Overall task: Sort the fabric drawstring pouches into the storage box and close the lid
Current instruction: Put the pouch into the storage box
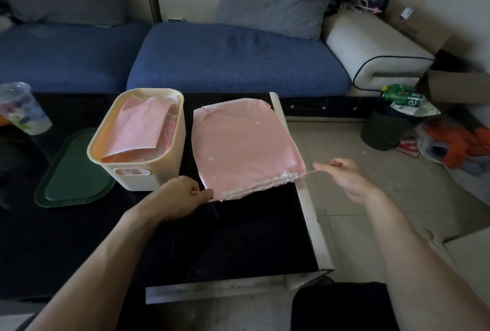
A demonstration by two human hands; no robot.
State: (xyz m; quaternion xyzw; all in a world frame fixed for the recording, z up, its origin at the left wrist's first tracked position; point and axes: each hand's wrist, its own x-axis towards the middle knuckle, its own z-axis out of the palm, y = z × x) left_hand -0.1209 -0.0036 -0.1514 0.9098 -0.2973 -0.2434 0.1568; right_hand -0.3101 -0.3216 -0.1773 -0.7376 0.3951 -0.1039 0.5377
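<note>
A large pink drawstring pouch (244, 145) lies flat on the black table, its gathered white opening toward me. My left hand (180, 195) pinches the pouch's near left corner at the drawstring. My right hand (344, 174) pinches the drawstring cord that runs out of the pouch's right end, past the table edge. Left of the pouch stands the cream storage box (172, 145), lidless, with a folded pink pouch (140, 126) lying on top of other fabric inside. The dark green lid (71, 171) lies flat on the table left of the box.
A clear plastic cup (21, 108) stands at the table's far left. The table's white edge (310, 211) runs along the right. A blue sofa (233, 57) sits behind. On the floor to the right are a black bin (384, 129), a green bottle (400, 95) and clutter.
</note>
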